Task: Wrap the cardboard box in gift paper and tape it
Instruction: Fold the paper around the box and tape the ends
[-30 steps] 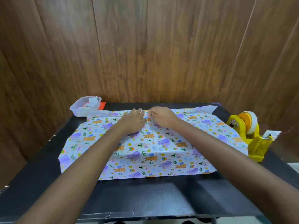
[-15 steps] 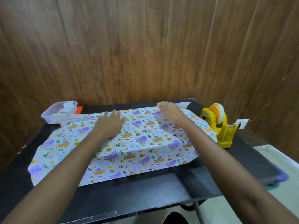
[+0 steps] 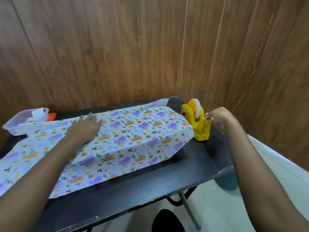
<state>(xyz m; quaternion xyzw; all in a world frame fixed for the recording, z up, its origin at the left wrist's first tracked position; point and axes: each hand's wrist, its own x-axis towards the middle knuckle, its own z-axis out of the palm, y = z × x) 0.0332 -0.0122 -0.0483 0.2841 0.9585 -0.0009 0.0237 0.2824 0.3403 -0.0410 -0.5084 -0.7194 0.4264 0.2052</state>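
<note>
Left grip [image 3: 85,127] is lying flat, fingers spread, pressing the gift paper [image 3: 133,136] down onto the cardboard box, which is sitting mid-worktop [image 3: 167,185] fully hidden under the sheet. Right grip [image 3: 219,117] is reaching to the yellow tape dispenser [image 3: 199,129] just beside the paper's right end, fingers curled, pinching the tape end [image 3: 208,118] at the cutter. Clear plastic tub [image 3: 15,125] is sitting far left.

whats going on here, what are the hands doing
A person is gift-wrapping. The left hand presses flat on the gift paper, which is folded over and hides the box on the black table. The right hand pinches the tape end at the yellow tape dispenser beside the paper. The paper's side ends are not yet folded in.
</note>
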